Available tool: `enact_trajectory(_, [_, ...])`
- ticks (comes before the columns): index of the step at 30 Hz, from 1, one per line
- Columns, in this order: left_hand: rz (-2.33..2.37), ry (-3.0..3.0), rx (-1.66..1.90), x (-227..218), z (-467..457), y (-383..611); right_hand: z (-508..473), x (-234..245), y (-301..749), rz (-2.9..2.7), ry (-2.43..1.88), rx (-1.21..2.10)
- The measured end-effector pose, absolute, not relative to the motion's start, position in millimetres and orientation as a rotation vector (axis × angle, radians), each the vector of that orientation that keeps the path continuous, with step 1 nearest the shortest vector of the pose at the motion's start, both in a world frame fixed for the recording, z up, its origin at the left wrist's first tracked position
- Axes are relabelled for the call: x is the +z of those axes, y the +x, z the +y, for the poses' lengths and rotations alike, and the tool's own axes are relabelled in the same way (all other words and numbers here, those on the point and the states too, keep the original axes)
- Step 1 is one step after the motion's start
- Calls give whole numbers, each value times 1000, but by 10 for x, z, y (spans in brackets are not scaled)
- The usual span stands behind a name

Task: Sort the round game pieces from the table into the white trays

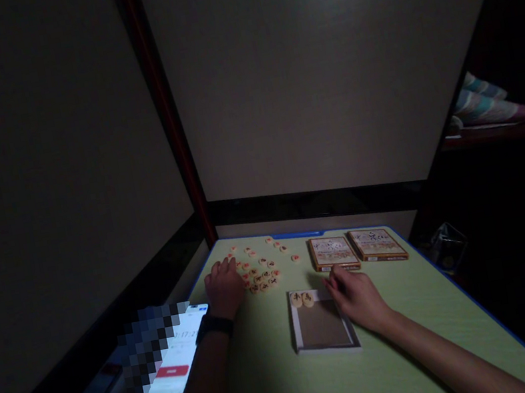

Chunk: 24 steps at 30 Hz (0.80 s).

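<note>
Round Chinese chess pieces point(257, 279) with red or black characters lie scattered on the table's far left part. My left hand point(224, 288), wearing a dark wristband, rests at the left edge of this group, fingers apart and reaching down among the pieces. A shallow open box point(324, 328) lies in front of me; two black-character pieces point(302, 299) sit side by side in its far left corner. Beside the box's far right corner is my right hand point(356, 295), its fingers curled closed. Whatever it may hold is hidden.
Two flat printed boxes point(334, 253) lie side by side at the table's far right. A lit phone point(176, 357) showing a timer is at the left edge. Walls rise behind and left of the green table point(408, 333). Folded fabric point(490, 102) sits on a shelf at right.
</note>
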State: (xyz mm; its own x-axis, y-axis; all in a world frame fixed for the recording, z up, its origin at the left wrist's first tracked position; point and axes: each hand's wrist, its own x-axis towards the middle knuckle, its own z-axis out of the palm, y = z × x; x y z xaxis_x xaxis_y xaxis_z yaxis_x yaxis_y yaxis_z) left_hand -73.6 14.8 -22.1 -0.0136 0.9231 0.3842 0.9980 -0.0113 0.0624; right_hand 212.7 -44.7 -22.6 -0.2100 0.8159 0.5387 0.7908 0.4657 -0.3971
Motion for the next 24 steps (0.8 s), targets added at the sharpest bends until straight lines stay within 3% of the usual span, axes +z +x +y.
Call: enact_trajectory(24, [-2039,-2167,-563,-225,265,-751,-407,-308,2152,-2018,-1228,26])
